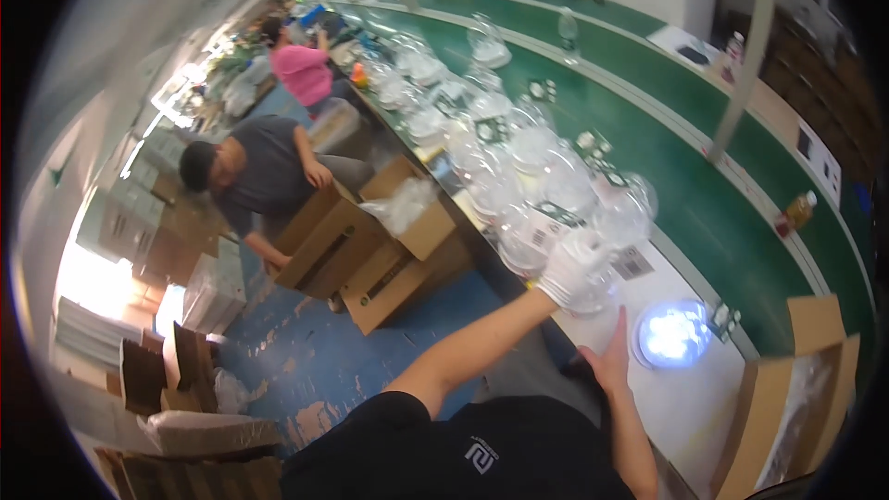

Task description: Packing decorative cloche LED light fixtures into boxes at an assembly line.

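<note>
My left hand (569,270), in a white glove, reaches in among clear plastic domed lamps (532,150) at the near end of a long row. One clear dome (594,299) is right under the glove. Blur hides my left fingertips, so any grip on it does not show. My right hand (609,357), bare, is low over the white worktop (667,405) with thumb and fingers apart, holding nothing. Just right of it a round lamp (673,334) glows bluish white. A dark green printed card with small clear parts (723,318) lies beside that lamp.
A green conveyor (639,137) runs behind the row. An upright carton (741,426) stands at the right edge. To the left, a co-worker (264,167) bends over open cardboard boxes (338,245); a person in pink (302,71) is farther along. A bottle (796,213) stands beyond the belt.
</note>
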A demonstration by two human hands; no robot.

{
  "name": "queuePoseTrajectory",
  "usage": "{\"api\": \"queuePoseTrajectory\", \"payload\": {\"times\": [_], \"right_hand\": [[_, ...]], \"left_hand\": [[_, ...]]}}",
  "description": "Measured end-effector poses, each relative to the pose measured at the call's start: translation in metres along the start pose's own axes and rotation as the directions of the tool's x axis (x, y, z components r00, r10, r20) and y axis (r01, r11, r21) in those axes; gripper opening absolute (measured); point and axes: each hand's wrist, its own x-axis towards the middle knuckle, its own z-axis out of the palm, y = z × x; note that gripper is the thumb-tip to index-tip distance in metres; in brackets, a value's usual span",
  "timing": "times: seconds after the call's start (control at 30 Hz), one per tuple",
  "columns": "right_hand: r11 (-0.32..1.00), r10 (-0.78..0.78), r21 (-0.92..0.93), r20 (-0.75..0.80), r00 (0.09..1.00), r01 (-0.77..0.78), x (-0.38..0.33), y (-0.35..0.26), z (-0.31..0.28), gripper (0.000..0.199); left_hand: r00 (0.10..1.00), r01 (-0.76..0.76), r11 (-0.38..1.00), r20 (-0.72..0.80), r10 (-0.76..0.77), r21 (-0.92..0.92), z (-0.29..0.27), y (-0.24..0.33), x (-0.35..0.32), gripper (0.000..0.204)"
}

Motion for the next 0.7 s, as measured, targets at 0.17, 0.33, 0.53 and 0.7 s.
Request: {"api": "queuePoseTrajectory", "payload": {"times": [0.17,0.33,0.53,0.7], "right_hand": [[0.997,0.064,0.045,-0.021,0.998,-0.063,-0.049,0.002,-0.031,0.093],[0.994,0.093,0.065,-0.161,0.983,-0.083,-0.082,-0.020,-0.068,0.051],[0.988,0.149,0.085,-0.241,0.959,-0.132,-0.082,0.002,-0.076,0.033],[0.984,0.180,0.028,-0.197,0.964,-0.178,-0.070,0.014,-0.076,0.030]], "left_hand": [[0.993,-0.105,0.988,-0.068,0.097,-0.111,-0.018,0.015,0.007,0.021],[0.998,-0.056,0.985,0.033,0.062,-0.165,-0.025,0.021,0.007,0.029],[0.989,-0.084,0.962,0.095,0.112,-0.261,-0.028,0.017,0.017,0.039],[0.976,-0.151,0.935,0.100,0.192,-0.320,-0.024,0.021,0.023,0.043]]}}
